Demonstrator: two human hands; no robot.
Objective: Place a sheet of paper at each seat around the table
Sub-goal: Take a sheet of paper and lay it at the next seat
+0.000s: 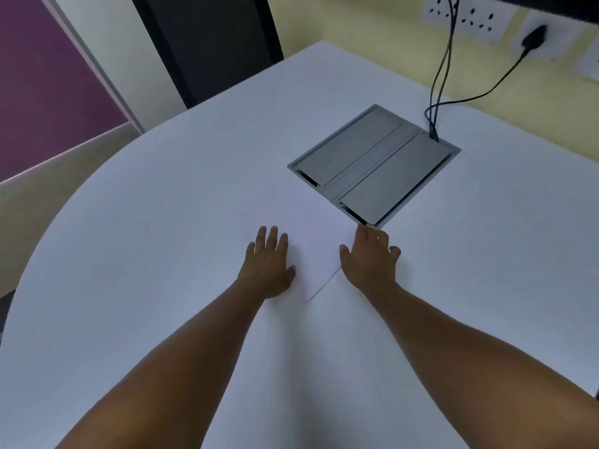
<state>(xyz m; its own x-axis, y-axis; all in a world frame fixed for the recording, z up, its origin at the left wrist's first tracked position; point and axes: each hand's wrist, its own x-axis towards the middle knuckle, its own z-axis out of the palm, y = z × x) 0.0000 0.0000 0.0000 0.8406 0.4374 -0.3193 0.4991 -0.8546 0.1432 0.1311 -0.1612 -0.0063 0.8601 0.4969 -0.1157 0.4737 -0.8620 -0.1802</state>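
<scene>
A white sheet of paper (316, 234) lies flat on the white round table (146, 222), hard to tell from the tabletop; one faint edge shows between my hands. My left hand (267, 264) rests palm down on the sheet's left part, fingers spread forward. My right hand (369, 259) presses on the sheet's right side, fingers slightly curled, fingertips close to the corner of the grey cable box. Both forearms stretch out over the table from the bottom of the view. Neither hand grips anything.
A grey metal cable box (372, 166) with two lids is set into the tabletop beyond my right hand. Black cables (444, 79) rise from its far corner to wall sockets (473, 14). A dark panel and a purple wall stand beyond the table's left edge.
</scene>
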